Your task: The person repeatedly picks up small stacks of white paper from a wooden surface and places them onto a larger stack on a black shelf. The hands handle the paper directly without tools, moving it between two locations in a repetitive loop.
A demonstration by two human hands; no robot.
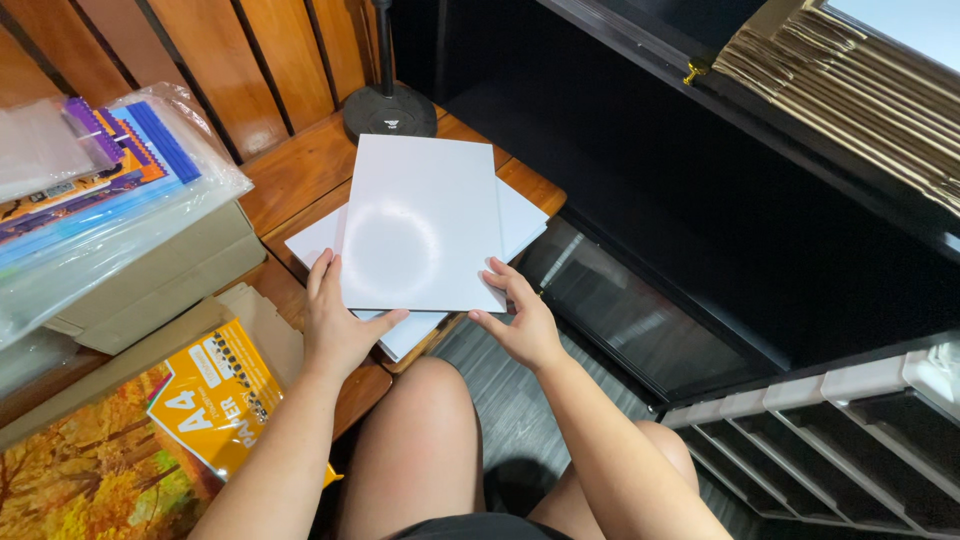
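Observation:
A glossy white sheet (420,220) lies on top of a stack of white sheets (520,222) on a small wooden table (300,170). My left hand (335,320) grips the top sheet's near left corner, thumb under its front edge. My right hand (520,320) holds the near right corner with fingers on the sheet's edge. The top sheet sits turned at an angle to the stack beneath. My bare knees show below the table.
A round black stand base (390,110) sits at the table's back. Plastic-wrapped coloured paper packs (95,190) lie on cardboard boxes at left, an orange paper pack (215,395) below. A black cabinet (700,200), corrugated cardboard (850,90) and a drawer unit (850,440) stand at right.

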